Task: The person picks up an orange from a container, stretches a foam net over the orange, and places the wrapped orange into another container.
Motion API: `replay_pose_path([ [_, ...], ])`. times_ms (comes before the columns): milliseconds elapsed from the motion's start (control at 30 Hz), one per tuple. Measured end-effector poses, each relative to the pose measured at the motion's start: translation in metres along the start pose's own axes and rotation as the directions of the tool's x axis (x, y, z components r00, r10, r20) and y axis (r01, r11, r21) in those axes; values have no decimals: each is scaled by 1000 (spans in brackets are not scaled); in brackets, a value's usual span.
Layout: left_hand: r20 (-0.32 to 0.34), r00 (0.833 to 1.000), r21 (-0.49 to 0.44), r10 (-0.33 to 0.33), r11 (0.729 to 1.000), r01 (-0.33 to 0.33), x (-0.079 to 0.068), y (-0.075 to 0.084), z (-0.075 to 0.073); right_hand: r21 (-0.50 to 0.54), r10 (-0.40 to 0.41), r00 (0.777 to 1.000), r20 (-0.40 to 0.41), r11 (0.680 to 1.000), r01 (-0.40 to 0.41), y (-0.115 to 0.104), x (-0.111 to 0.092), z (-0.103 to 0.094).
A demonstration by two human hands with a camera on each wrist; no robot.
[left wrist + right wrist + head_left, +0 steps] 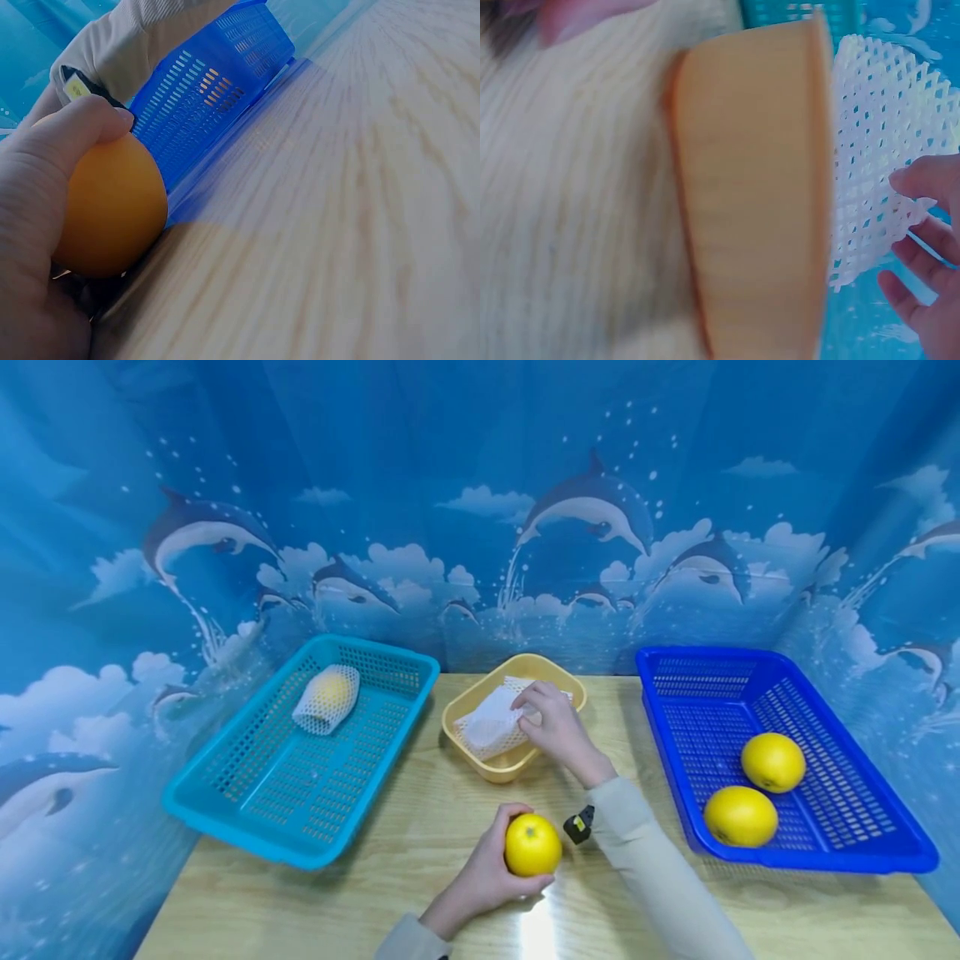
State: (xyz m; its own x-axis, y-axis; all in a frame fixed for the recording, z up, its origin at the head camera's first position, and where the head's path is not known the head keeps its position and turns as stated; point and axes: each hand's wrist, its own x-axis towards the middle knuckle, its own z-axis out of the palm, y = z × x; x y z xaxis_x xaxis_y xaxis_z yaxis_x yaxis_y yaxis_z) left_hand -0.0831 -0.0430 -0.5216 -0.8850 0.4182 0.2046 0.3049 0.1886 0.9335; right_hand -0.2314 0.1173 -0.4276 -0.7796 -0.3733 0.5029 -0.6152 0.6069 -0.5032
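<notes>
My left hand (491, 864) grips a yellow orange (532, 845) low over the table, with the thumb and fingers curled about its sides. In the left wrist view, the thumb lies over the top of the orange (112, 206). My right hand (553, 722) reaches into a small yellow basket (504, 772) and pinches a white foam net sleeve (491, 722). Several such sleeves seem to lie there together. From the right wrist, the sleeve (885, 150) shows above the basket's rim, between thumb and fingers (922, 259).
A teal basket (300, 852) at left holds one fruit in a foam net (327, 700). At right, a blue basket (817, 860) holds two bare yellow fruits (772, 762). Behind the wooden table (360, 893) hangs a dolphin-print curtain (480, 485).
</notes>
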Motion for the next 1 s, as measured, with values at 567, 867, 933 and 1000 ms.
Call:
replay_pose_path([
  [567,-12,999,13,49,999,-49,0,-4,1,288,301,946,-123,923,-256,-42,-13,-51],
  [867,-19,996,5,82,997,-82,0,-2,1,444,384,915,-124,846,-295,-59,-28,-61],
  [933,-27,995,0,91,996,-91,0,-3,1,450,382,917,-118,843,-294,-63,-32,-63],
  [1000,-31,995,-11,91,996,-92,0,-4,1,459,382,917,-113,839,-293,-71,-36,-66],
])
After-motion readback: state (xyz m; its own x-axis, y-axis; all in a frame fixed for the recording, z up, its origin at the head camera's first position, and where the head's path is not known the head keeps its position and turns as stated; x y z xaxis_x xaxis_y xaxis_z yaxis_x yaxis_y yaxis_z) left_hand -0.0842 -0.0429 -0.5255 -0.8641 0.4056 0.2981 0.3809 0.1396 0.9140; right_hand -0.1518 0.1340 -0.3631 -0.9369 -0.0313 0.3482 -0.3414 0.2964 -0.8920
